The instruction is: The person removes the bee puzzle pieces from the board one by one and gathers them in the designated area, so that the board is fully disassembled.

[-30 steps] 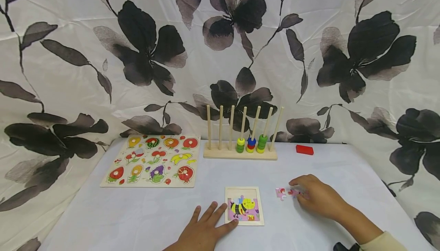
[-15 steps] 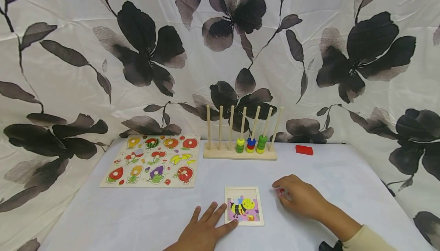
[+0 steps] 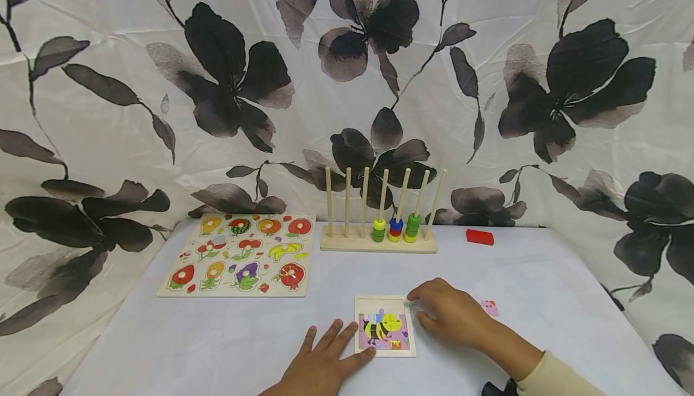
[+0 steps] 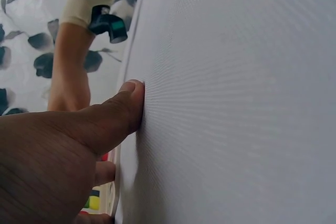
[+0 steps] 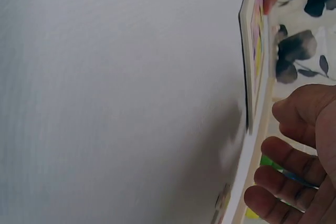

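A small wooden jigsaw puzzle point(image 3: 384, 327) with a yellow and black bee picture lies at the front middle of the table. My left hand point(image 3: 328, 360) rests beside it with fingers spread, its thumb and a fingertip touching the frame's left side. At the frame's upper right edge is my right hand point(image 3: 450, 311), thumb and index finger apart; I cannot tell whether it touches the frame. In the right wrist view the fingers point(image 5: 286, 156) are loosely bent, with nothing visible between them. A pink puzzle piece point(image 3: 490, 307) shows behind the right hand, which may hide others.
A fruit peg puzzle board point(image 3: 238, 257) lies at the back left. Beside it stands a wooden stand with upright pegs point(image 3: 347, 240), some holding coloured rings. A red block point(image 3: 479, 237) lies at the back right. A floral cloth point(image 3: 347, 82) hangs behind the table.
My right hand has moved left from over the loose pink pieces to the puzzle frame's right edge, uncovering a piece behind it. The left hand has stayed in place.
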Available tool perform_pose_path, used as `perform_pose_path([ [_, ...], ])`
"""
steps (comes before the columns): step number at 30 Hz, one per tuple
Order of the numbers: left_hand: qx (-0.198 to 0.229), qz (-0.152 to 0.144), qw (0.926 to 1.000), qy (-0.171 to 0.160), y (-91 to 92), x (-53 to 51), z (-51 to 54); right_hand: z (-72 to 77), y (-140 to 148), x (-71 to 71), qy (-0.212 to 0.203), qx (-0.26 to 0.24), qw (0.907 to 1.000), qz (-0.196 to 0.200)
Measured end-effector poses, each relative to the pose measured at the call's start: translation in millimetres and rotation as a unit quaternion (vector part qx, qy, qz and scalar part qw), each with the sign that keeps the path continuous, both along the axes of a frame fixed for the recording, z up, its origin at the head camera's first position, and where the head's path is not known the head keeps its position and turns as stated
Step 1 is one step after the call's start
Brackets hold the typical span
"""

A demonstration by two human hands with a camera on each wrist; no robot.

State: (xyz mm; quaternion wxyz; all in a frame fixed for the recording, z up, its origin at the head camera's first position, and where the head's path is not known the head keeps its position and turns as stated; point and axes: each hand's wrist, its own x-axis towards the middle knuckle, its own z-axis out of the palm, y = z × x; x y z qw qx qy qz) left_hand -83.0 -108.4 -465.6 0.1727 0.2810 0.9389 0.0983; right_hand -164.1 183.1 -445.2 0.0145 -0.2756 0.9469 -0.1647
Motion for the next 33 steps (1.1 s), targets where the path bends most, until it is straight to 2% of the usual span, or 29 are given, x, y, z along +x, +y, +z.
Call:
perform_pose_path([
  [13,0.006,0.011,0.9999,-0.001,1.6,-0.4,0.6,0.5,-19.3,1.7,0.001,-0.007,0.9994,0.033],
  [25,-0.003,0.016,0.9999,0.005,1.9,0.2,1.3,-1.1,-36.5,0.1,-0.028,-0.004,0.9984,0.050],
  [33,-0.002,0.018,0.9998,0.007,2.7,0.5,1.9,-4.2,-44.4,-1.3,-0.035,-0.003,0.9966,0.075],
])
